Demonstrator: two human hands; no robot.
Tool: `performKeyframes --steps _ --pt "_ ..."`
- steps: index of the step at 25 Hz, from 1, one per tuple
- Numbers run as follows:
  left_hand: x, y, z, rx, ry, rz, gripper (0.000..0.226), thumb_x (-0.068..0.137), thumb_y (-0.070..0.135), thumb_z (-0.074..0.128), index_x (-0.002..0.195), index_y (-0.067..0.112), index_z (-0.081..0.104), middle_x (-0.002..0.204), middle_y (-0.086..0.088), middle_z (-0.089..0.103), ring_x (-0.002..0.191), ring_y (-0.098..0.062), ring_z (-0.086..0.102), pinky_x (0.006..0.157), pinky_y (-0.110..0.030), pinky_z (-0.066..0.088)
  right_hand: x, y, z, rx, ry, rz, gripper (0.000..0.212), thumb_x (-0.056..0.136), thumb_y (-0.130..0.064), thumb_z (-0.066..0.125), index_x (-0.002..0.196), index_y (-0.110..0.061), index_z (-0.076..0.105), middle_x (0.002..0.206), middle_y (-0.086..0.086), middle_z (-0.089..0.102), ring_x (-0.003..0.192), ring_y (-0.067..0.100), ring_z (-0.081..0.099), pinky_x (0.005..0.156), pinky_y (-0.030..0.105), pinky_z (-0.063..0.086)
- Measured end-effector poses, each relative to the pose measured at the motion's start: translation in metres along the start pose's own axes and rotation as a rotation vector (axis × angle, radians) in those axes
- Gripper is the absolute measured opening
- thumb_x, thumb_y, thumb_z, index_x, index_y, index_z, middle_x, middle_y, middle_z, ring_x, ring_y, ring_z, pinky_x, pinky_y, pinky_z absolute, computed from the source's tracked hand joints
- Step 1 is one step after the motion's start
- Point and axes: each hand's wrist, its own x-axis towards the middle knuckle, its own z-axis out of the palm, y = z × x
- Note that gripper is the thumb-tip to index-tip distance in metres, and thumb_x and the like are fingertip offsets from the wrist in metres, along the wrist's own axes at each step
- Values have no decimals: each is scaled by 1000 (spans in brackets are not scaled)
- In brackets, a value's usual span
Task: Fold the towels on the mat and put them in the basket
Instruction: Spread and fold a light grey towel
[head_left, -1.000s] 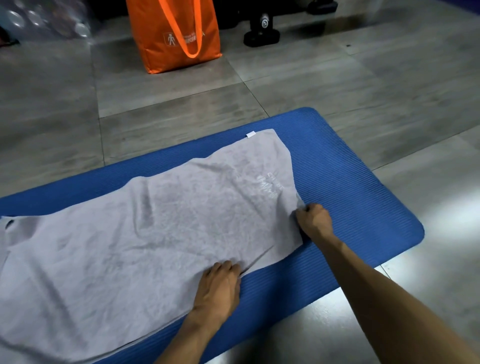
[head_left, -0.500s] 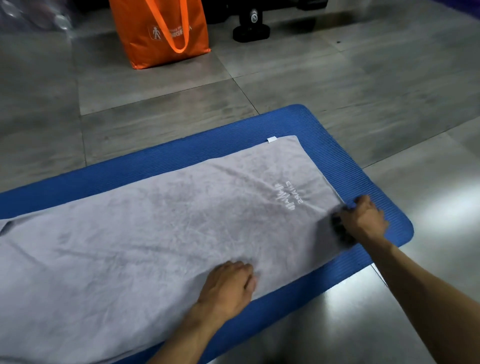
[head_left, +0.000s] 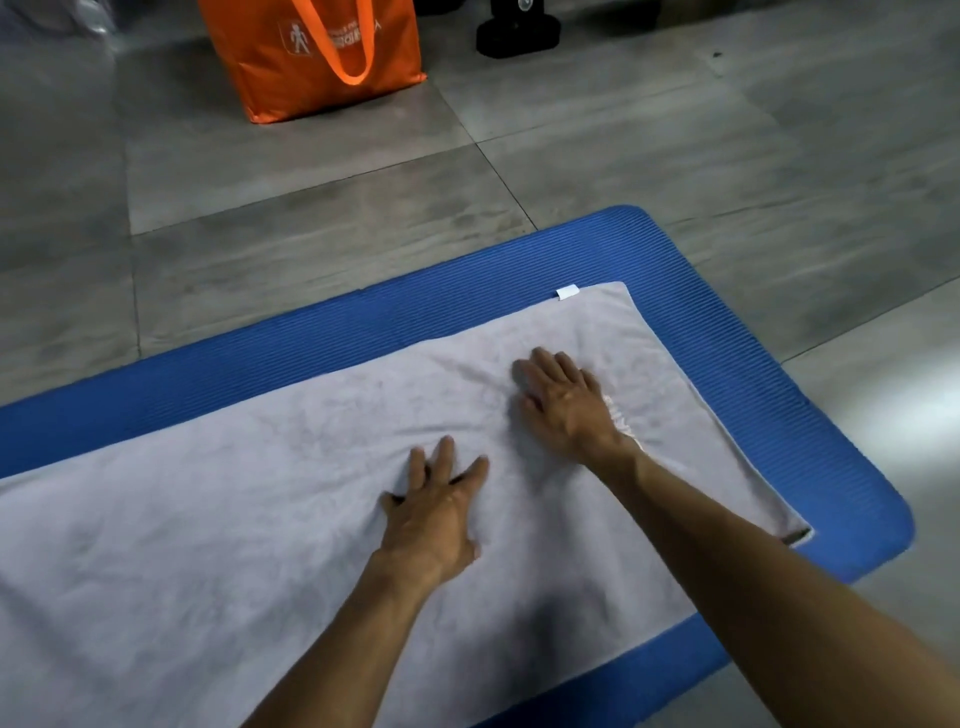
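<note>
Currently, a grey towel (head_left: 218, 545) lies spread flat along a blue mat (head_left: 717, 332) on the tiled floor (head_left: 675, 145), with mat showing past its far edge, right end and near right edge. A small white tag (head_left: 567, 292) sticks out at the towel's far right corner.

Left hand (head_left: 434, 512): palm down on the towel near the middle of the visible cloth. Fingers (head_left: 444, 452) straight and slightly spread, flat against the fabric, gripping nothing. Small creases in the cloth beside the fingertips.

Right hand (head_left: 563, 402): palm down on the towel, further out and to the right of the left hand, apart from it. Fingers extended and close together, lying flat on the cloth, nothing held.

An orange bag (head_left: 311, 52) with a loop handle stands on the floor beyond the mat. A black object (head_left: 517, 34) sits beside it, cut off by the top edge.
</note>
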Motion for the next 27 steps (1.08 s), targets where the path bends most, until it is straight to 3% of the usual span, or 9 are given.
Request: performKeyframes --steps 2,6,9,13,15,19,22,24,27 --pt "4 -1 -1 -5 -16 -3 97 86 37 70 151 47 -1 157 6 -31 145 -28 -26 113 -66 11 17 25 1 -68 27 19 59 96 -51 24 148 -26 37 157 6 31 142 33 29 115 49 25" --pt "6 -1 -5 -25 -49 6 99 86 34 71 151 47 -3 155 8 -35 143 -28 -32 112 -68 8 51 78 -21 -128 -9 394 62 100 -51 19 153 -21 17 162 11 13 148 36 12 118 54 12" --pt "8 1 -11 -12 -69 11 101 85 36 72 150 48 -4 154 8 -36 143 -30 -32 111 -70 13 57 37 -18 -105 62 263 73 92 -54 8 156 -17 15 163 12 9 149 34 8 120 50 6" --pt "10 -1 -11 15 -56 21 102 85 39 71 150 49 -6 154 8 -37 143 -30 -32 110 -71 16 15 -10 13 -72 -56 67 66 95 -55 8 155 -30 17 164 0 9 151 26 6 120 45 3" --pt "9 -2 -13 20 -60 32 101 85 39 71 150 48 -7 154 9 -37 143 -30 -31 110 -70 17 8 20 11 -108 -20 122 63 97 -56 9 155 -32 14 164 -1 7 151 25 3 121 44 1" --pt "11 -6 -12 10 -60 47 102 84 41 72 150 49 -6 154 10 -36 143 -27 -30 110 -69 20 -18 75 -11 -128 117 534 66 97 -54 8 154 -24 17 163 9 11 149 35 7 120 54 7" --pt "12 -12 -12 20 -44 67 102 83 46 71 149 50 -5 155 12 -33 145 -25 -27 112 -64 24 -79 20 12 -74 80 253 60 102 -46 14 156 -20 16 164 8 8 151 31 5 121 50 9" --pt "7 -14 -3 11 -1 81 90 91 47 61 150 48 -6 155 13 -32 146 -24 -26 116 -61 13 -132 -3 29 -68 27 129 58 103 -48 17 156 -27 12 164 0 4 151 24 2 121 46 7" --pt "-27 -13 32 91 69 150 64 105 36 33 151 43 -11 151 10 -37 145 -23 -28 119 -51 -6 -177 33 25 -86 -2 341 62 99 -59 6 155 -34 -5 164 -4 -9 151 21 -8 122 43 -2"
